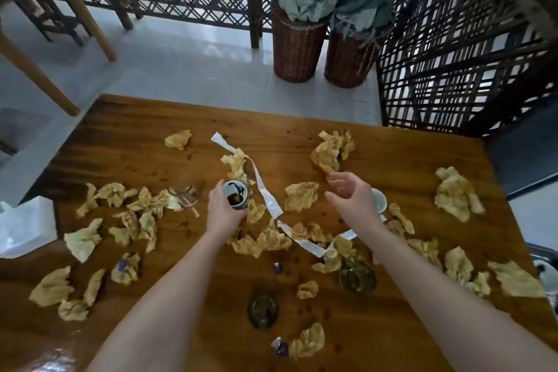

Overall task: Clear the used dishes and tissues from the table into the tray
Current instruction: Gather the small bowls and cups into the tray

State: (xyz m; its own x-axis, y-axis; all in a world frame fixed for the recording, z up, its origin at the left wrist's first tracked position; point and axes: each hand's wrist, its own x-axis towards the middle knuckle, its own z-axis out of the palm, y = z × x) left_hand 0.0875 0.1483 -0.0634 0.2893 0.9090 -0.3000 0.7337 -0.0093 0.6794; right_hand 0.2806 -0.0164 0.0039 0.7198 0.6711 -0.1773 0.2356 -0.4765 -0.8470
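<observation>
My left hand (223, 208) grips a small white cup (236, 194) with dark dregs inside, lifted a little above the wooden table (126, 136). My right hand (351, 193) hovers to its right, fingers loosely spread and holding nothing, just below a crumpled tissue (330, 149). Another tissue (301, 196) lies between my hands. Several more yellowish tissues are scattered over the whole table. A long white paper strip (265, 190) curls across the middle. A white cup (379, 201) sits partly hidden behind my right wrist. No tray is clearly visible.
Two dark glass dishes (263, 309) (357, 276) stand near the front of the table. Small purple wrappers (277, 268) lie among the tissues. A clear glass (185, 192) sits left of my left hand. Two wicker baskets (297, 48) and lattice screens stand beyond the table.
</observation>
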